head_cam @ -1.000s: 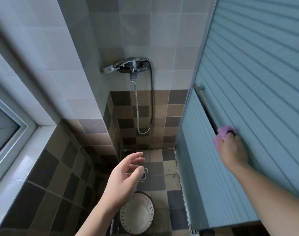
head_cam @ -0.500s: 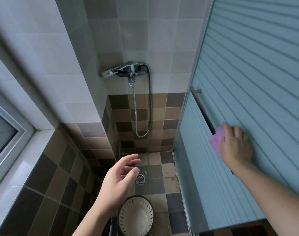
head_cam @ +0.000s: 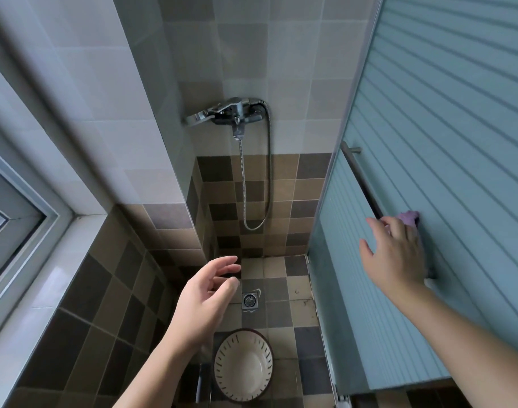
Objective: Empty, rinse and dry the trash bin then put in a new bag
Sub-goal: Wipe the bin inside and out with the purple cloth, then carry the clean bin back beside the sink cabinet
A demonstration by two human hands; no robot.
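The right hand (head_cam: 394,254), fingers spread, presses a purple cloth (head_cam: 409,217) against the door rail (head_cam: 362,176). The left hand (head_cam: 204,298) hovers relaxed, empty, above the near white bin (head_cam: 243,366).

A bin (head_cam: 243,365) stands on the shower floor (head_cam: 299,293), the drain (head_cam: 249,300) just behind it and the tap (head_cam: 228,113) on the wall above. A window (head_cam: 13,219) lies to the left, a glass door (head_cam: 428,201) to the right, where a cloth (head_cam: 409,217) hangs on the door's bar (head_cam: 359,175).
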